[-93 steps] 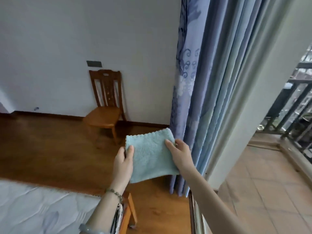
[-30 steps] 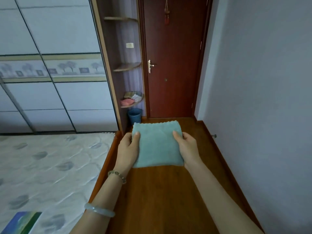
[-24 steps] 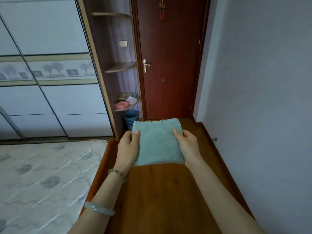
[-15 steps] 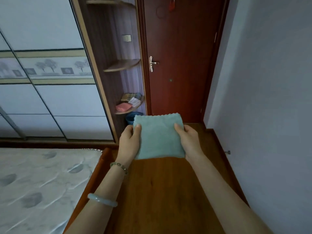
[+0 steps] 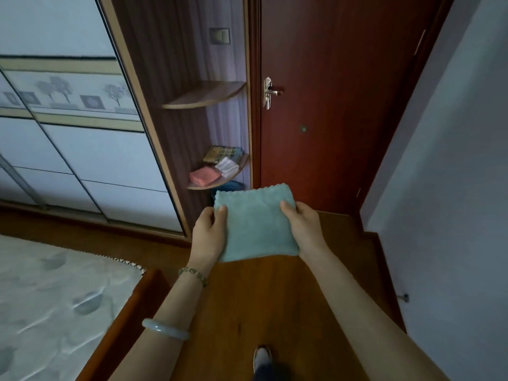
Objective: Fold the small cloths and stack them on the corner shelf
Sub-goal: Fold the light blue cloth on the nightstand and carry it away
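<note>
Head-worn camera — looks forward and down, near the hands [image 5: 255,229].

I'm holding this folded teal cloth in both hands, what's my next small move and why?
Probably step toward the lower corner shelf, then set the teal cloth on the pink cloth. It looks folded, the left hand and right hand pinch its sides, and the shelf seems beyond reach.

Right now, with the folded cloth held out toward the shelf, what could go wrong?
1. The left hand and right hand pinch the teal cloth only at its side edges; letting one go may let the fold sag open.
2. The lower corner shelf already holds a pink cloth, a white cloth and a patterned item. Little bare space shows, so a careless placement might push something off toward the blue basket below.
</note>
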Motion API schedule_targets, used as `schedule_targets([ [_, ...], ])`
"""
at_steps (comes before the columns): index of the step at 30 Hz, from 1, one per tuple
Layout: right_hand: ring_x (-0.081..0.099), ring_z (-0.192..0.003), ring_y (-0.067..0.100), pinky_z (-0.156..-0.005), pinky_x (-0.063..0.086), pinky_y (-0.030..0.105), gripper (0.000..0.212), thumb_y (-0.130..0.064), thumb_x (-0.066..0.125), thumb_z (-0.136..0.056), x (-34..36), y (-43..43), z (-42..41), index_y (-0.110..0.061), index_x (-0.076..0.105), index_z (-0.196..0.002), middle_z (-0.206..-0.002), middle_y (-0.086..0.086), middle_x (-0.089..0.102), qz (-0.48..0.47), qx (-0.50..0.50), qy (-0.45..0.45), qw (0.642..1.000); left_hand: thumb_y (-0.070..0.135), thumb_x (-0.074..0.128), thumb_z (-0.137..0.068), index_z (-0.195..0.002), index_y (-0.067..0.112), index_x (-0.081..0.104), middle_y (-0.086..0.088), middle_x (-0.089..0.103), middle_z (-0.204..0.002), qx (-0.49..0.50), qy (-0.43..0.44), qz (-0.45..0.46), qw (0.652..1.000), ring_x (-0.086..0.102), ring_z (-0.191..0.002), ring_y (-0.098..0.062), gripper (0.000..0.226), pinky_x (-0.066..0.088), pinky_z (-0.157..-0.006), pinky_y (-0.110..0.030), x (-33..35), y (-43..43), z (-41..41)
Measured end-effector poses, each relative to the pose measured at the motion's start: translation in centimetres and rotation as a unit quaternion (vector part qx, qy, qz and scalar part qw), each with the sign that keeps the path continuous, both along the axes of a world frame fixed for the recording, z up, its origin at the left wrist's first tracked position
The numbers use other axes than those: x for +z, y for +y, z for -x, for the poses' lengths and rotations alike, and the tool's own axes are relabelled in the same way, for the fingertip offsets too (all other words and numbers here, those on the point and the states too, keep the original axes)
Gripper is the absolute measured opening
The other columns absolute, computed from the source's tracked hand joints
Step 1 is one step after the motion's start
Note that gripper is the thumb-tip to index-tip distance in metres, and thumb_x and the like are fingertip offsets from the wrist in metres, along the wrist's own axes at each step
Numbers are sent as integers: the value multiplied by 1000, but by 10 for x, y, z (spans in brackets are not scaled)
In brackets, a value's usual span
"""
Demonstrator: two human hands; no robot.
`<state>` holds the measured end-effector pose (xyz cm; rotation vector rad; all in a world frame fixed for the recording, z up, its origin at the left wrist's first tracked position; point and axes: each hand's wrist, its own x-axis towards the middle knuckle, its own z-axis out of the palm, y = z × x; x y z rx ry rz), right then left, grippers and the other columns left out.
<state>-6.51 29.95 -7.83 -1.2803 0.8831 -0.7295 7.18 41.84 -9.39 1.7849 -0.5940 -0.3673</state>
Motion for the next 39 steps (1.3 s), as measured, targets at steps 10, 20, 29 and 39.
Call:
schedule_targets([
  [10, 69, -91, 27, -86, 55, 49, 20, -27, 64, -89, -35, -189, -154, -9, 68, -96, -97, 10, 72, -29, 38, 19, 999, 33, 47, -99, -92, 13, 57, 2, 59, -78, 52, 21, -2, 998, 57, -72, -13, 23, 42, -60, -28, -31, -175, -135],
  [20, 69, -90, 28, -80, 55, 43, 18, -25, 64, -90, -67, -308, -297, -9, 69, -95, -96, 12, 72, -55, 110, 53, 991, 34, 48, -98, -97, 15, 54, -2, 64, -88, 134, 35, -50, 989, 63, -82, -20, 21, 52, -73, -42, -54, -273, -253],
  [29, 68, -87, 29, -78, 54, 41, 15, -27, 66, -88, -122, -416, -441, -12, 68, -85, -90, 10, 72, -73, 218, 96, 968, 32, 49, -97, -98, 8, 52, -11, 63, -90, 243, 72, -83, 964, 61, -79, -22, 24, 50, -73, -43, -104, -363, -359],
  [39, 66, -96, 31, -84, 52, 43, 18, -16, 59, -93, -137, -493, -581, -25, 68, -80, -97, 12, 70, -33, 317, 122, 940, 29, 50, -98, -92, 4, 48, -9, 57, -78, 314, 74, -115, 940, 52, -68, -16, 26, 42, -63, -34, -128, -430, -471],
])
